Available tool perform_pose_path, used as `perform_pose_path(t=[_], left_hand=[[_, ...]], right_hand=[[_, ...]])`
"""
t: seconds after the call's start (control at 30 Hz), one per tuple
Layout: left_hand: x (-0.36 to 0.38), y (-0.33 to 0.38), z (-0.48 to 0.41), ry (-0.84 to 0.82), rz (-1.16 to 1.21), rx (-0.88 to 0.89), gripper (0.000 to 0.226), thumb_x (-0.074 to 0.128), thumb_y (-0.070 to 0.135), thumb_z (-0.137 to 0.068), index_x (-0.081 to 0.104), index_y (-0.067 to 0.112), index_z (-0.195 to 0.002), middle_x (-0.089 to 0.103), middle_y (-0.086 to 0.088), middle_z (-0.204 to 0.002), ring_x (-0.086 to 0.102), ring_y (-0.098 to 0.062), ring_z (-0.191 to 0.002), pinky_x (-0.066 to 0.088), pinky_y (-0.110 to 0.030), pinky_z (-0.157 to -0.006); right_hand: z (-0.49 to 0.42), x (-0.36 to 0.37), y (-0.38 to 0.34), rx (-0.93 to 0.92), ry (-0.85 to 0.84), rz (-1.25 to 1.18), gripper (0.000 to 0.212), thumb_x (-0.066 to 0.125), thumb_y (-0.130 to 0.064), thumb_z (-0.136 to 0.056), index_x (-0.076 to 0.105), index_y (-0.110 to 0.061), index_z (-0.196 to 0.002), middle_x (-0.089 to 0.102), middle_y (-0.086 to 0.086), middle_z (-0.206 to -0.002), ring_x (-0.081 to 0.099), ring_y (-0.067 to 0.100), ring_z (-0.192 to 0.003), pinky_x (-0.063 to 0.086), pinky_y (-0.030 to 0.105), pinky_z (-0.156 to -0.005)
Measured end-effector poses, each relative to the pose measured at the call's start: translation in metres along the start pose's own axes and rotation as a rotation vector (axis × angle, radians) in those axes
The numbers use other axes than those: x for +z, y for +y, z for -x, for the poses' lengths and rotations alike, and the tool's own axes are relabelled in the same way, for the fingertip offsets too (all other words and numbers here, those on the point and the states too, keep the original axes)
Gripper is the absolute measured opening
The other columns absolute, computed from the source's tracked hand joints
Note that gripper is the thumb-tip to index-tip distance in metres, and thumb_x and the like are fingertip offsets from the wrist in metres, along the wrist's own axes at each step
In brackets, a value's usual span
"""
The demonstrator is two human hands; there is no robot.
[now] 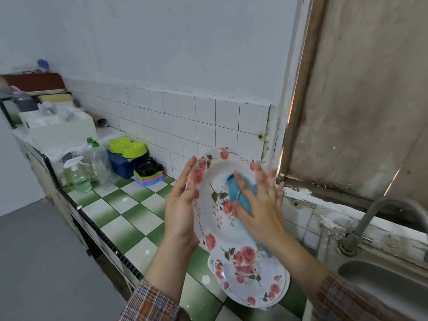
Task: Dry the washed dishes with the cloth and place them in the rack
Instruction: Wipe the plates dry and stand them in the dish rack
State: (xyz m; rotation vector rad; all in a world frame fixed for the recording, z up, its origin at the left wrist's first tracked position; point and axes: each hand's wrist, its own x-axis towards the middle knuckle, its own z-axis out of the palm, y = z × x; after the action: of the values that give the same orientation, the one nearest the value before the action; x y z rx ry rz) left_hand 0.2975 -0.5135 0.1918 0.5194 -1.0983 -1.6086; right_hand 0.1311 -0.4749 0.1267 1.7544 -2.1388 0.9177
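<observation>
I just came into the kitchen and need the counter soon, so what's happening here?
A person is drying a rose-patterned plate. The left hand props it upright by its left rim, while the right hand presses a blue cloth flat against its face. A stack of matching plates lies on the green-and-white tiled counter just below, beside the sink. No rack shows in this view.

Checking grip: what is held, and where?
Left hand holds the flowered plate by its left rim; right hand presses the blue cloth on its middle.
</observation>
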Motion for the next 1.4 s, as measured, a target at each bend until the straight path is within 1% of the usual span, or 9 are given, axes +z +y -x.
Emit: perform_pose_path(t=[0.2,0.4,0.6,0.73,0.87,0.97,1.07,1.23,1.4], left_hand=[[0.020,-0.018,0.015,-0.102,-0.135,0.009,0.042,0.041,0.007,-0.101,0.063,0.037,-0.121,0.066,0.018,-0.122,0.056,-0.005,-0.121,0.043,-0.024,-0.103],[0.032,-0.026,0.016,-0.078,0.032,0.006,0.034,0.045,0.018,-0.098,0.056,0.019,-0.130,0.067,0.004,-0.123,0.061,-0.009,-0.118,0.048,-0.024,-0.099],[0.035,-0.022,0.024,-0.149,-0.050,0.088,0.029,0.043,0.019,-0.098,0.061,0.029,-0.118,0.068,0.008,-0.121,0.062,-0.006,-0.114,0.051,-0.017,-0.087],[0.036,-0.018,0.017,-0.029,-0.039,0.138,0.028,0.044,0.017,-0.100,0.065,0.031,-0.111,0.063,0.005,-0.130,0.060,-0.005,-0.118,0.049,-0.018,-0.094],[0.021,-0.001,0.009,0.064,0.025,0.172,0.027,0.047,0.020,-0.099,0.064,0.028,-0.117,0.069,0.003,-0.119,0.063,-0.014,-0.115,0.050,-0.032,-0.100],[0.012,0.006,0.008,0.090,0.043,0.166,0.026,0.050,0.022,-0.097,0.065,0.029,-0.118,0.068,0.001,-0.122,0.061,-0.017,-0.119,0.042,-0.045,-0.109],[0.013,0.004,0.013,0.045,0.008,0.167,0.026,0.050,0.020,-0.097,0.065,0.030,-0.116,0.068,0.002,-0.122,0.061,-0.016,-0.119,0.042,-0.045,-0.108],[0.023,-0.003,0.020,-0.071,-0.141,0.240,0.028,0.055,0.032,-0.085,0.067,0.036,-0.109,0.067,0.013,-0.121,0.059,-0.005,-0.119,0.048,-0.024,-0.099],[0.029,-0.010,0.018,-0.117,-0.143,0.232,0.031,0.054,0.021,-0.089,0.061,0.026,-0.119,0.069,0.022,-0.110,0.062,0.001,-0.110,0.049,-0.013,-0.088]], right_hand=[[-0.034,-0.012,0.000,0.197,0.510,-0.295,0.065,0.038,-0.040,-0.097,0.006,-0.035,-0.153,-0.010,-0.008,-0.161,-0.015,0.027,-0.148,0.007,0.065,-0.116],[-0.018,-0.010,-0.050,-0.175,0.209,-0.599,0.058,0.031,-0.032,-0.102,0.002,-0.027,-0.152,-0.003,-0.012,-0.163,-0.012,0.011,-0.149,-0.007,0.039,-0.122],[-0.039,-0.026,-0.046,0.272,0.504,-0.674,0.058,0.037,-0.029,-0.104,0.007,-0.027,-0.154,-0.010,-0.014,-0.160,-0.018,0.014,-0.148,-0.004,0.055,-0.120],[-0.013,-0.023,-0.068,0.058,0.136,-0.838,0.060,0.037,-0.028,-0.104,0.003,-0.039,-0.151,-0.005,-0.031,-0.155,-0.012,-0.005,-0.144,-0.001,0.042,-0.123],[0.022,-0.003,-0.047,-0.094,-0.105,-0.587,0.052,0.036,-0.047,-0.096,0.014,-0.047,-0.143,0.004,-0.031,-0.155,-0.014,-0.004,-0.145,-0.005,0.042,-0.123],[0.021,0.005,-0.016,0.047,-0.009,-0.380,0.051,0.037,-0.057,-0.091,0.022,-0.052,-0.139,-0.006,-0.025,-0.157,-0.023,0.003,-0.144,-0.015,0.045,-0.119],[0.002,0.005,0.009,0.248,0.162,-0.426,0.050,0.045,-0.047,-0.096,0.023,-0.051,-0.141,-0.015,-0.016,-0.159,-0.025,0.010,-0.143,-0.004,0.054,-0.119],[-0.038,-0.004,-0.004,0.242,0.483,-0.502,0.051,0.033,-0.046,-0.100,0.013,-0.047,-0.147,-0.021,-0.026,-0.156,-0.020,0.014,-0.147,0.014,0.062,-0.117],[-0.028,-0.009,-0.073,0.035,0.383,-0.860,0.054,0.029,-0.037,-0.101,0.005,-0.042,-0.149,-0.005,-0.006,-0.164,-0.011,0.010,-0.149,-0.003,0.036,-0.123]])
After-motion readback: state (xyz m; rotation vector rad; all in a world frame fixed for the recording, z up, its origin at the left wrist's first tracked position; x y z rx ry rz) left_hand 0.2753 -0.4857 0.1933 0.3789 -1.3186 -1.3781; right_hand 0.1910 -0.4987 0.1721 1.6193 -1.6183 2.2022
